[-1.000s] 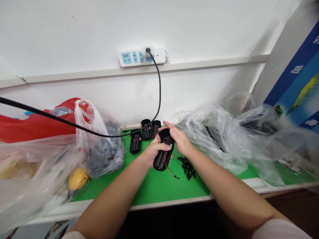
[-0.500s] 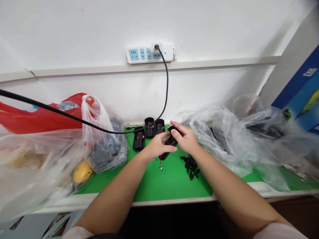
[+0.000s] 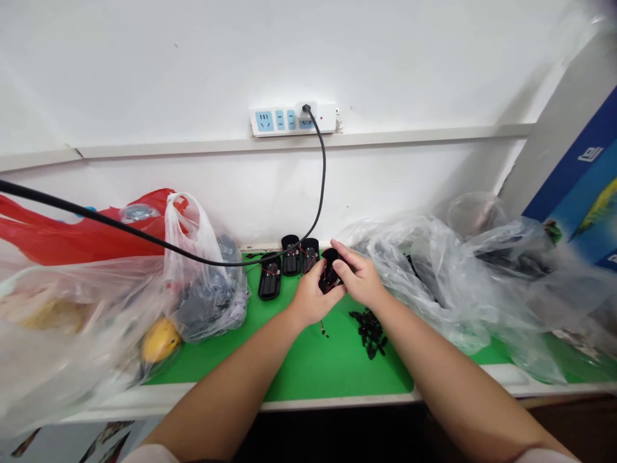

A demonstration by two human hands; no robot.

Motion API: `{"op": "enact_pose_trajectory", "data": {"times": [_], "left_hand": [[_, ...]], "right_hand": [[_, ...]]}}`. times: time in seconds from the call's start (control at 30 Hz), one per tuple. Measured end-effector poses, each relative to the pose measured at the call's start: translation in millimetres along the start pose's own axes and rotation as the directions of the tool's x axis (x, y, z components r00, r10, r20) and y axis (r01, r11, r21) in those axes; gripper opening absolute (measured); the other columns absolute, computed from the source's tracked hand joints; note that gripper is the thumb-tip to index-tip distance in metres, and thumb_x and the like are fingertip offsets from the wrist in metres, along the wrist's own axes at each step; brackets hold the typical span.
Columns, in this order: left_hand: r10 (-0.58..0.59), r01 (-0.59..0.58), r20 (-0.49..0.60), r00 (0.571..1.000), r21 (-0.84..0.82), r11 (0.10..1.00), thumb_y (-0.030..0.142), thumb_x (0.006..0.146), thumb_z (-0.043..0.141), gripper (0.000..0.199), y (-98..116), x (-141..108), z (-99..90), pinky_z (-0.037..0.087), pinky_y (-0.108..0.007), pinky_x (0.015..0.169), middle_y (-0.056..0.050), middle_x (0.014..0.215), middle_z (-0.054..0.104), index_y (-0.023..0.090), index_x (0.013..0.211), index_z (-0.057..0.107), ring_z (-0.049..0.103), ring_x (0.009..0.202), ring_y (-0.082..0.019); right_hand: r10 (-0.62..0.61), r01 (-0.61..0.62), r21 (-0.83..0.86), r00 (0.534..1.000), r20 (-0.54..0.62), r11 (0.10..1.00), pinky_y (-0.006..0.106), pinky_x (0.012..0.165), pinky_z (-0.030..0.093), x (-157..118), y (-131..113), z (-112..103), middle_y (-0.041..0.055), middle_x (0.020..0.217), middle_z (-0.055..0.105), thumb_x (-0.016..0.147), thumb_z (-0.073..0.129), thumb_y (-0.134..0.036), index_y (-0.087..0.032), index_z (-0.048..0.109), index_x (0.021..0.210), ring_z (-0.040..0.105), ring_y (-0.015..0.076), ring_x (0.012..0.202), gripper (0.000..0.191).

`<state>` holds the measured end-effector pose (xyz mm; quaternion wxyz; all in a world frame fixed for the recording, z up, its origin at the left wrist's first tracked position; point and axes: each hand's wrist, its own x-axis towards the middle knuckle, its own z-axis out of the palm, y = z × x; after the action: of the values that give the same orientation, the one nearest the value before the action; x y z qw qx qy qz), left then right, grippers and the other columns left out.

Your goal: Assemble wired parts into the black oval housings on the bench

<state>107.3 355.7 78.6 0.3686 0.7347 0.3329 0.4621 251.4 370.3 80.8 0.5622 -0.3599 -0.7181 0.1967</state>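
Observation:
Between my two hands is a black plastic housing [image 3: 330, 275] with thin wires, its hollow inner side partly in view. My left hand [image 3: 311, 296] grips it from the left, thumb along its near side. On its right, my right hand [image 3: 361, 278] holds the upper edge with thumb and fingers, which hide part of it. A thin wire end with a small connector [image 3: 323, 331] hangs below my left hand. Three similar black housings with red wires, one of them the left housing [image 3: 270, 281], lie just beyond. A heap of small black plastic parts [image 3: 370, 331] lies nearer, below my right hand.
A black cable [image 3: 322, 167] runs from the power strip [image 3: 294, 121] on the wall across the green mat [image 3: 337, 373]. Plastic bags [image 3: 207, 289] and a red bag [image 3: 110, 225] crowd the left; clear bags [image 3: 463, 289] fill the right, beside a blue box [image 3: 578, 180].
The held housing has been turned, so more of its hollow inside shows. Its hanging wire end has shifted right with my left hand. The camera view has tilted slightly upward.

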Motion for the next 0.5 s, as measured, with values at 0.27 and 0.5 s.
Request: {"op": "enact_pose_trajectory", "data": {"times": [0.27, 0.5], "left_hand": [[-0.066, 0.062, -0.094, 0.993, -0.042, 0.997, 0.031, 0.070, 0.073, 0.050, -4.2, -2.3, 3.3, 0.050, -0.035, 0.088, -0.012, 0.108, 0.064, 0.014, 0.111, 0.047, 0.062, 0.100, -0.022], [-0.059, 0.059, -0.035, 0.998, -0.012, 0.998, 0.032, 0.074, 0.069, 0.040, -2.3, -1.8, 1.3, 0.048, -0.036, 0.090, -0.009, 0.108, 0.065, 0.016, 0.109, 0.055, 0.062, 0.101, -0.023]], "right_hand": [[0.093, -0.088, 0.052, 0.991, -0.091, 0.995, 0.034, 0.099, 0.048, -0.4, 6.1, 4.9, 0.0079, 0.118, 0.062, 0.088, 0.050, -0.044, -0.017, 0.057, 0.126, 0.060, 0.0164, 0.108, 0.047], [0.049, -0.046, 0.026, 0.994, -0.099, 0.999, 0.033, 0.099, 0.048, -2.4, 5.2, 4.5, 0.0079, 0.117, 0.061, 0.089, 0.050, -0.042, -0.018, 0.057, 0.125, 0.059, 0.0158, 0.109, 0.044]]}}
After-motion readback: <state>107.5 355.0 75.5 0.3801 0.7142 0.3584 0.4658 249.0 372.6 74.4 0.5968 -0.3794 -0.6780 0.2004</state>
